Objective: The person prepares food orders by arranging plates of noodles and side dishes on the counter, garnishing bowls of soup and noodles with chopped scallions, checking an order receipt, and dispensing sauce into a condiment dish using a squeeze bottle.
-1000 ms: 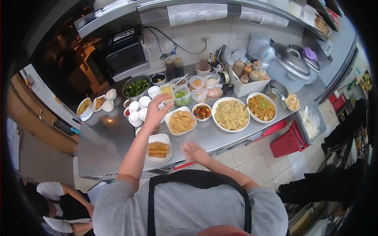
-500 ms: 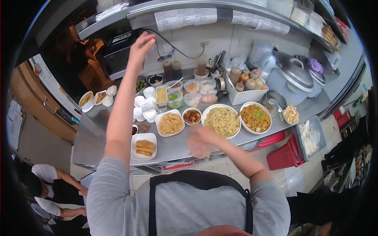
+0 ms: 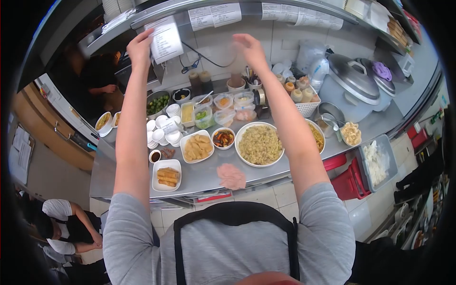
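Note:
My left hand (image 3: 139, 50) is raised at the upper left, its fingers closed on the edge of a printed order slip (image 3: 166, 40). The slip hangs below the metal shelf rail, left of two other slips. My right hand (image 3: 250, 49) is up before the tiled wall, fingers apart and slightly blurred, holding nothing I can see. Below, a pink cloth (image 3: 231, 176) lies crumpled at the counter's front edge. Between my arms stand a large bowl of fried rice (image 3: 260, 145), a dish of golden fried pieces (image 3: 197, 147), a bowl of dark red-and-green food (image 3: 223, 138) and a dish of spring rolls (image 3: 167, 176).
More order slips (image 3: 302, 15) hang from the rail. Sauce bottles in a white basket (image 3: 308, 108), large lidded pots (image 3: 354, 83) and a noodle bowl (image 3: 316, 136), partly behind my right arm, are on the right. A co-worker (image 3: 71, 223) is at lower left; another person stands beyond the pass.
My right hand has left the pink cloth and risen to the wall. My left hand has moved left and now holds an order slip. The middle group of slips has one fewer.

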Demonstrator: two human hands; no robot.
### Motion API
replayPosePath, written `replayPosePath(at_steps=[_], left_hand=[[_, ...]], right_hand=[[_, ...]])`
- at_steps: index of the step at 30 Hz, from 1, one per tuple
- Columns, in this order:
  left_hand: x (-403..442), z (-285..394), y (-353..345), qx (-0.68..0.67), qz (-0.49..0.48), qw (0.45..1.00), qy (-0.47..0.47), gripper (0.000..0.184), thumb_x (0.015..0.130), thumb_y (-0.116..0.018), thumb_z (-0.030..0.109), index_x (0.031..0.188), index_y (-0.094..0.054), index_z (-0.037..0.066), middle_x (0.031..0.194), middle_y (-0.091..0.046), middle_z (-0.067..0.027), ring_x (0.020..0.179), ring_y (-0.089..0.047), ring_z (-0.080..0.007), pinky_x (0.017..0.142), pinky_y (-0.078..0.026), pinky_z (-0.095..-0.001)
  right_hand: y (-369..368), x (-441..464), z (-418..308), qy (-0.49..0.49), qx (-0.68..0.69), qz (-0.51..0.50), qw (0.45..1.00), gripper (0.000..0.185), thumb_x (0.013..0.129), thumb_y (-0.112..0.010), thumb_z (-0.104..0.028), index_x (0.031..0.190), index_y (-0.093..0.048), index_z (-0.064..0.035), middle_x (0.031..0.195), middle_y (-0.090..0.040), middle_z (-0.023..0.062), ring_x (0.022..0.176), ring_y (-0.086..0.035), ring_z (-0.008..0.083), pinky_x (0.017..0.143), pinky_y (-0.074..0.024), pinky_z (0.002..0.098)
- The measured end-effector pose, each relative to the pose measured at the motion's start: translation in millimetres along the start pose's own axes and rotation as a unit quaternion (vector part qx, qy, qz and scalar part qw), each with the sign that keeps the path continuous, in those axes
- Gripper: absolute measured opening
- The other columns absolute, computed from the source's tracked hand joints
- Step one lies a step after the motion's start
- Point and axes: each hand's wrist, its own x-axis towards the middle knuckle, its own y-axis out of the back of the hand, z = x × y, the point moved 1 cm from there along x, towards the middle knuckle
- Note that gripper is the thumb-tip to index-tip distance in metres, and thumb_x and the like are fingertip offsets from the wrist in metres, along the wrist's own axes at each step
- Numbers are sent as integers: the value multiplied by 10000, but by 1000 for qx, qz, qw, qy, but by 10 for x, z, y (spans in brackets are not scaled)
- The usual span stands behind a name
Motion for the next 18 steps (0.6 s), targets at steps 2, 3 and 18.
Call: replayPosePath(at_steps=[2,3,18], left_hand=[[21,-68,179,15,28,999,1,263,690,-546,-41,922,-654,22,880,-625,-88,766,-558,-127,704,-429,-215],[15,-28,195,34,31,999,-13,248,702,-557,-18,926,-653,26,871,-624,-82,745,-555,-115,691,-430,-214],[-554,178,-1052,23,-88,996,-1,211,725,-593,95,924,-649,55,1037,-588,-53,950,-528,-145,822,-390,-255]], right_hand=[[65,45,67,9,3,16,1000,248,751,-582,-91,998,-580,-66,964,-586,97,909,-547,183,778,-428,291],[89,73,81,18,5,33,999,257,749,-585,-94,1004,-576,-65,974,-583,94,907,-547,190,789,-424,291],[-28,651,-63,-8,78,33,996,257,765,-549,11,1010,-603,-44,970,-583,64,807,-525,115,673,-439,231]])
